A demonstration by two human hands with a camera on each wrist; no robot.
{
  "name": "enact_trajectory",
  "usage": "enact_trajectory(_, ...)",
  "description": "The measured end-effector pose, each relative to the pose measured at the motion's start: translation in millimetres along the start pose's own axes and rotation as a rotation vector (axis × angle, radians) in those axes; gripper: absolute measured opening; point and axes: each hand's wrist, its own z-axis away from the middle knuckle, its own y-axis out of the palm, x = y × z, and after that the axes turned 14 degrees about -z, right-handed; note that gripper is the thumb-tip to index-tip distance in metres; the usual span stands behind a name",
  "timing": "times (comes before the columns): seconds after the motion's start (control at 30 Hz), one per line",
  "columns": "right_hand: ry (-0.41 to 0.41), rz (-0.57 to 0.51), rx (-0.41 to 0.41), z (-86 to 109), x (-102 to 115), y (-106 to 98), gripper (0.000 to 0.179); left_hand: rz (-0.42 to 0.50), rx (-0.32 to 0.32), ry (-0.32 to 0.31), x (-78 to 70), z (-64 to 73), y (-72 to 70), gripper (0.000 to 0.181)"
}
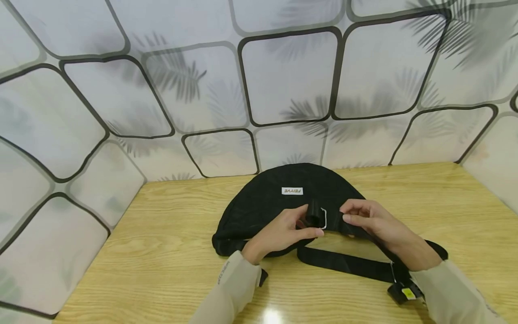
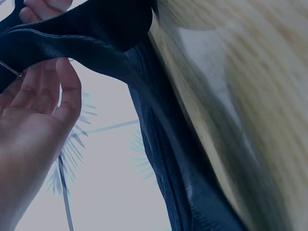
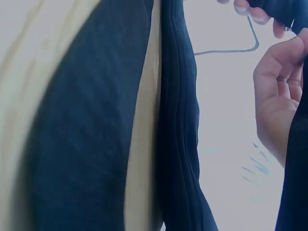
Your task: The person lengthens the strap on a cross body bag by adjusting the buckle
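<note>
A black half-moon shoulder bag (image 1: 259, 204) lies on the table, its white label (image 1: 292, 191) reading upside down. My left hand (image 1: 277, 231) pinches the bag's strap beside a silver metal ring (image 1: 325, 218), where the webbing makes a loop. A short way to the right, my right hand (image 1: 380, 225) pinches the same black strap (image 1: 340, 221) between thumb and fingers. In the left wrist view, the left hand (image 2: 38, 110) is under the raised webbing (image 2: 96, 29). The right wrist view has the right hand (image 3: 281, 91) at its edge, partly covered by strap.
More strap (image 1: 348, 263) loops over the wooden table (image 1: 154, 261) to the right, ending near a dark piece with a yellow tag (image 1: 408, 294) by the right sleeve. A patterned wall covering (image 1: 291, 81) rises behind the table and along its left side.
</note>
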Motion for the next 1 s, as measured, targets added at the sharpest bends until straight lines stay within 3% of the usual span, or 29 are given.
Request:
enact_trajectory(0.23,0.094,0.033,0.012,-4.5,2,10,0.023,-0.021,0.007,0.003,-3.7,-0.7,0.8,0.018)
enact_trajectory(0.53,0.117,-0.057,0.022,-11.8,2,19,0.022,-0.043,0.010,0.038,-5.6,-3.2,4.9,0.017)
enact_trajectory(0.8,0.255,0.056,-0.002,-3.7,11,8,0.012,-0.105,-0.050,0.036,-5.2,-0.1,-5.1,0.015)
enact_trajectory(1.0,0.198,0.070,0.032,-1.4,10,5,0.012,-0.084,-0.047,0.016,-4.3,0.9,-4.7,0.018)
